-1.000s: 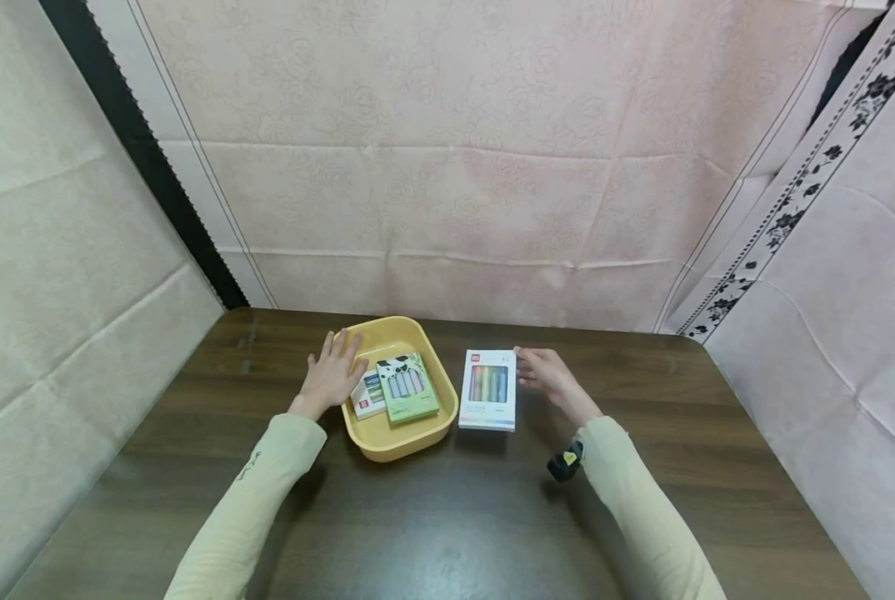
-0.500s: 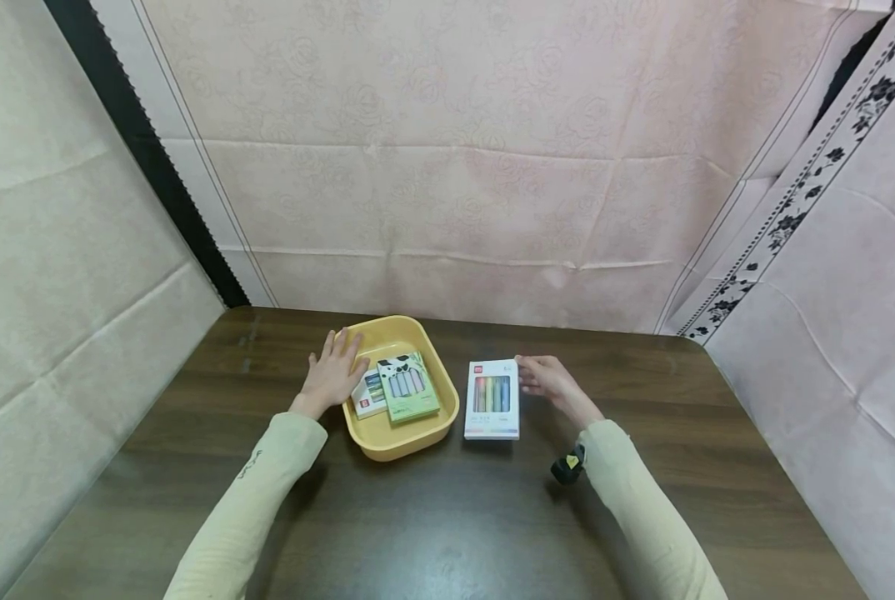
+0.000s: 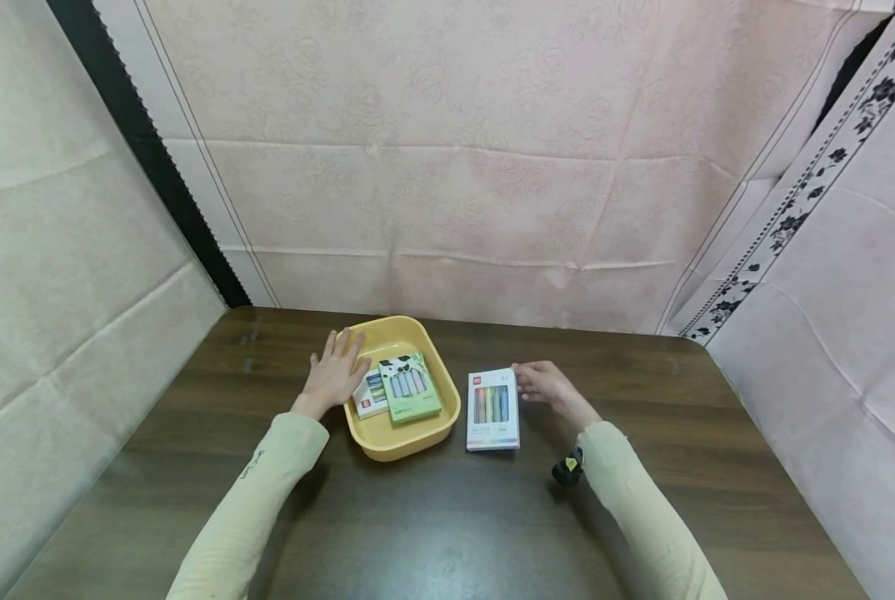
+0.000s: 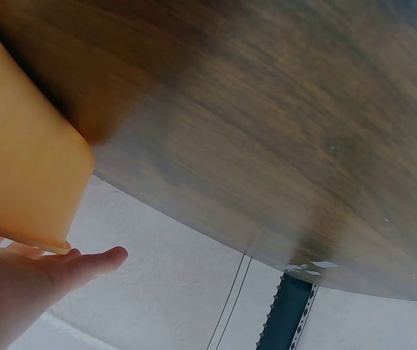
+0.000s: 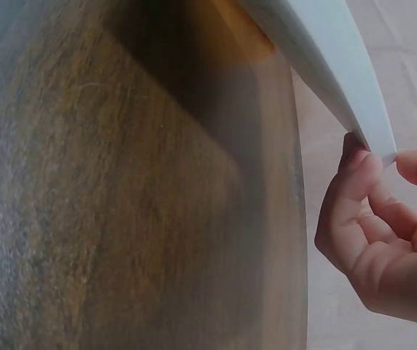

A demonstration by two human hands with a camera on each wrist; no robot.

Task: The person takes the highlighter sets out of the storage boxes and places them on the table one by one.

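In the head view my right hand (image 3: 547,388) pinches the upper right corner of a white box of coloured pens (image 3: 492,408), whose front shows a row of coloured sticks. The right wrist view shows the box's pale side between thumb and fingers, held off the table. My left hand (image 3: 332,375) lies with spread, straight fingers on the left rim of a yellow plastic basket (image 3: 387,450). Inside the basket, a green box with a cow pattern (image 3: 410,388) partly covers a smaller white box (image 3: 368,395). In the left wrist view the thumb extends past the basket's rim (image 4: 48,244).
A dark wooden table (image 3: 417,525) carries everything. Pale patterned cloth (image 3: 447,200) hangs behind its far edge and along both sides. A small black device with a yellow mark (image 3: 567,467) sits at the right wrist.
The white box of coloured pens has come down and towards the person, its top edge tilting slightly, with the right hand lowering a little. The left hand stays on the basket rim.
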